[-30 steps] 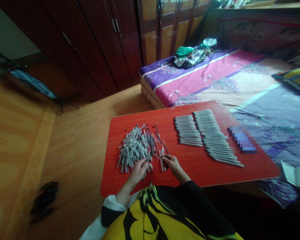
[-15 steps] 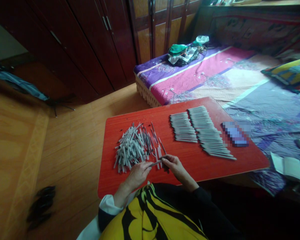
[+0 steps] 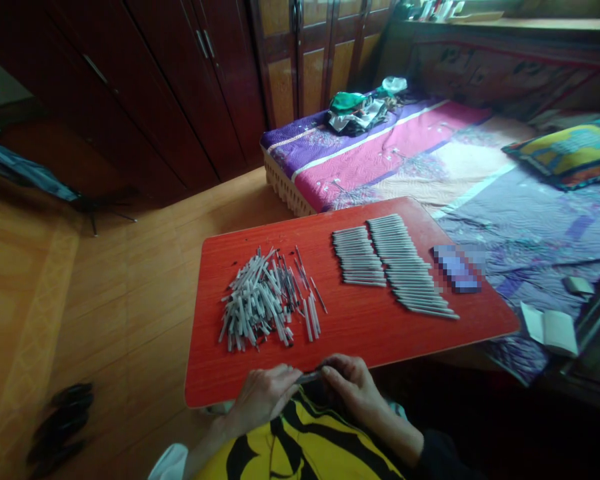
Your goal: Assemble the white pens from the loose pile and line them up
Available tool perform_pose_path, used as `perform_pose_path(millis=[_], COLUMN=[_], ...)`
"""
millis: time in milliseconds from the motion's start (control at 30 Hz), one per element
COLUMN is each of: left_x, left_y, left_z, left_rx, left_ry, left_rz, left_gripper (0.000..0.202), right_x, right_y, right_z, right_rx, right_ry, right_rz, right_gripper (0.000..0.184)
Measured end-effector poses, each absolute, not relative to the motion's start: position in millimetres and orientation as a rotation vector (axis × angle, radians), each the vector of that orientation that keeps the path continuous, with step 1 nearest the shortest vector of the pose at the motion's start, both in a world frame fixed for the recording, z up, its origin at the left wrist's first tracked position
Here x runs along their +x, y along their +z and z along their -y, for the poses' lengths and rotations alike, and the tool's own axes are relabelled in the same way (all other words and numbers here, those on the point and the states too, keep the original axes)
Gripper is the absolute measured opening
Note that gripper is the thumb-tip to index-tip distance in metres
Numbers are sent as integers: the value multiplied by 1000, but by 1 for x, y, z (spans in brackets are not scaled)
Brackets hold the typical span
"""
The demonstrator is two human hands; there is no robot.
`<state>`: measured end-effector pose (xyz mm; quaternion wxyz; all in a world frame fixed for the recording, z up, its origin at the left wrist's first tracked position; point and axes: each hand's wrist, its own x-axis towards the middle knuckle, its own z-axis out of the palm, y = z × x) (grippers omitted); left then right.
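The curled left hand [image 3: 263, 399] and curled right hand [image 3: 353, 390] pinch a slim grey pen [image 3: 310, 377], its ends hidden, at the near edge of the red rectangular tabletop [image 3: 360, 330], below a loose heap of white pens [image 3: 253, 303].

No writing can be read anywhere. The white pens [image 3: 254, 300] on the red surface [image 3: 350, 340] show no legible print, the pixelated rectangle [image 3: 457, 269] on the surface's far edge is blurred out, and the open white booklet [image 3: 550, 329] beyond the surface shows nothing readable.
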<state>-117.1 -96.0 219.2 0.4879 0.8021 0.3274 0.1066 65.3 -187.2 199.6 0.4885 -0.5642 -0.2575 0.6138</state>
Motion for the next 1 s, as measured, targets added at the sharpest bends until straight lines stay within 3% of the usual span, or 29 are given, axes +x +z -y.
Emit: perform_pose_path(millis=[233,400,500,633,800,867,1000], left_x=[-127,-92,-53,-13,-19,-34,-66], left_y=[202,222,229,212,180,171,151], left_z=[111,101,93,88,82,83,96], left_rx=[1950,2350,2391,2341,2278,2173,2003], left_ry=[282,-5,19,25,263,300,249], left_rz=[-766,-659,-711,-706,-905,-988,-1094], left_gripper=[16,28,32,32,58,56,45], right_x=[51,70,84,98,154,185,231], right_y=[213,214,203,172,113,91,59], right_z=[209,194,181,173,159,148,126], right_rx=[-1421,-1327,-1237,-1191,-1329,-1383,-1478], right_ry=[1401,1399,1271,1181,982,935,888], right_rz=[499,289,80,-71,-311,-366,-419], right_gripper=[34,34,42,41,31,22,20])
